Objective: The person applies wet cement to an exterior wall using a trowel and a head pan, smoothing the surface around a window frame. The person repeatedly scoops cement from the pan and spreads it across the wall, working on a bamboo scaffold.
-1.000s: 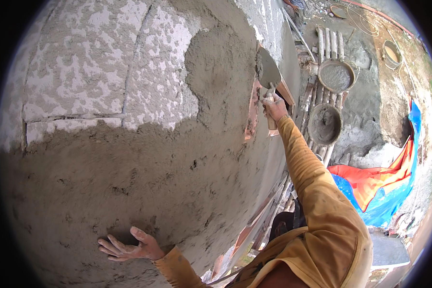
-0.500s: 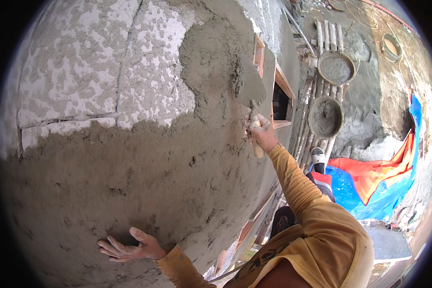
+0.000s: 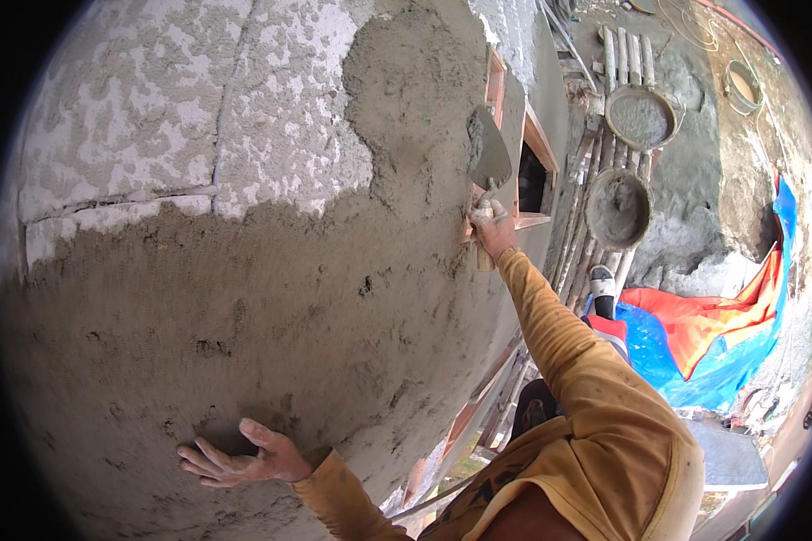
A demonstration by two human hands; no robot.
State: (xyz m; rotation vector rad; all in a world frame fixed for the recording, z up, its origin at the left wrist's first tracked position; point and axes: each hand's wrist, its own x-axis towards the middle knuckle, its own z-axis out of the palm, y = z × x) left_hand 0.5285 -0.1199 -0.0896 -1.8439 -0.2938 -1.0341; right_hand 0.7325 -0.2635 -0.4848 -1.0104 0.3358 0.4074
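No readable text; dark print (image 3: 493, 488) on mustard shirt (image 3: 604, 424) illegible.

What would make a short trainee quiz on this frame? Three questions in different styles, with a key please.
1. Fill the blank: the right hand holds a ____.
2. True or false: the left hand is curled round a tool.
3. How many round basins of grey mix rest on the row of poles? (a) one (b) two (c) four

Key:
1. Trowel, gripped by its handle.
2. False: it is open and empty, over the mortar-coated wall.
3. (b) two.
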